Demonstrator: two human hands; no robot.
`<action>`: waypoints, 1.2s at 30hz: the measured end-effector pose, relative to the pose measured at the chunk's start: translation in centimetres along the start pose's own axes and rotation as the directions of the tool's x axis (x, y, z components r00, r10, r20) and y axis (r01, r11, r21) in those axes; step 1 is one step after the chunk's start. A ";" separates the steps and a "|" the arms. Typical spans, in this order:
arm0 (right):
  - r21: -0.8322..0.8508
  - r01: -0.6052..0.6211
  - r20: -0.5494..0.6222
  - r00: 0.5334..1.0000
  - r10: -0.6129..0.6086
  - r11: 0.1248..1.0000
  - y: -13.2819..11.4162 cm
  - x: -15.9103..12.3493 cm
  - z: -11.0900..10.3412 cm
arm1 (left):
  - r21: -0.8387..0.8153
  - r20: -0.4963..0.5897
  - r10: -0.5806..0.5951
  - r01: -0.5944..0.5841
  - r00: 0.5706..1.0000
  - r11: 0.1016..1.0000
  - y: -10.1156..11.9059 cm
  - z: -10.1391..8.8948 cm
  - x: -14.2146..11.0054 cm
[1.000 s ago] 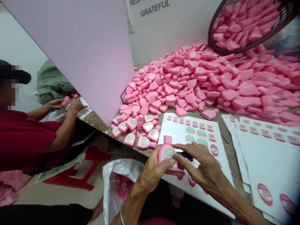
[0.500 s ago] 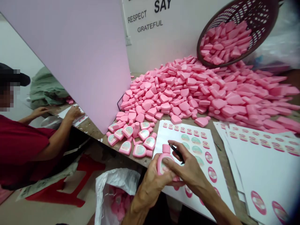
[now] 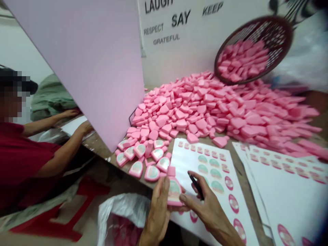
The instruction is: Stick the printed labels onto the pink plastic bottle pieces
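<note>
My left hand point(image 3: 159, 205) grips a small pink bottle point(image 3: 174, 188) with a green label on its face, at the table's near edge. My right hand point(image 3: 205, 201) touches the bottle's lower side with its fingertips and also holds a thin black tool point(image 3: 196, 187) between thumb and fingers. Both hands lie over a white sticker sheet point(image 3: 205, 164) with green and pink round labels. Just left of the sheet lies a cluster of labelled pink bottles point(image 3: 143, 160).
A big heap of unlabelled pink bottles point(image 3: 220, 112) covers the table's back, under a tilted brown basket point(image 3: 256, 48) holding more. More sticker sheets point(image 3: 287, 177) lie at right. A pink divider board point(image 3: 89, 61) stands at left; beyond it a person in a red shirt point(image 3: 23, 160) works. A white bag point(image 3: 123, 212) sits below.
The view has tilted up and my hands sit lower in frame. My right fingers have slid from the label's face to the bottle's lower edge. The neighbour's hands have shifted.
</note>
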State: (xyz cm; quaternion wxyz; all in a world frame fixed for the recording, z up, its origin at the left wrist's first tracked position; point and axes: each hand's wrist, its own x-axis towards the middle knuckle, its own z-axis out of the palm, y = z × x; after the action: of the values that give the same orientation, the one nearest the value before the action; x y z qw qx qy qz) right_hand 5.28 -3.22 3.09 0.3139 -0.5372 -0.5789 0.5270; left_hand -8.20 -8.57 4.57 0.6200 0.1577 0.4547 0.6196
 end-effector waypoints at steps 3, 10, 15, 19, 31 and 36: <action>-0.175 0.021 -0.102 0.994 -0.039 0.984 0.6 3.6 -3.7 | 0.263 -0.148 0.119 -0.077 0.982 0.962 1.9 -1.3 1.9; -0.736 0.004 -0.293 0.900 -0.324 0.677 -1.5 16.6 -6.6 | 0.986 0.000 0.733 -0.122 0.680 0.113 10.9 -4.4 10.3; -0.772 -0.059 -0.333 0.886 -0.323 0.633 -1.2 20.1 -3.8 | 0.990 -0.002 0.753 0.108 0.658 -0.092 14.1 -7.1 14.2; -0.758 -0.090 -0.347 0.894 -0.282 0.647 -1.6 18.6 -5.0 | 0.975 -0.006 0.713 0.162 0.702 -0.151 15.1 -8.0 14.6; -0.334 0.122 -0.264 0.940 -0.217 0.935 1.0 -2.0 -2.6 | 0.596 0.244 0.109 -0.238 0.964 0.767 -1.6 4.6 3.4; -0.416 0.100 -0.249 0.943 -0.219 0.904 5.0 -3.2 -5.1 | 0.512 0.058 0.006 -0.035 0.998 0.858 -3.9 3.5 2.8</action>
State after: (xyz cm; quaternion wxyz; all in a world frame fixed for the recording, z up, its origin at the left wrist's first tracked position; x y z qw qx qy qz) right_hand 12.21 -5.57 0.31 0.3221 -0.6113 -0.6638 0.2861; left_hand -3.61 -5.49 2.41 0.5611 0.3383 0.5845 0.4787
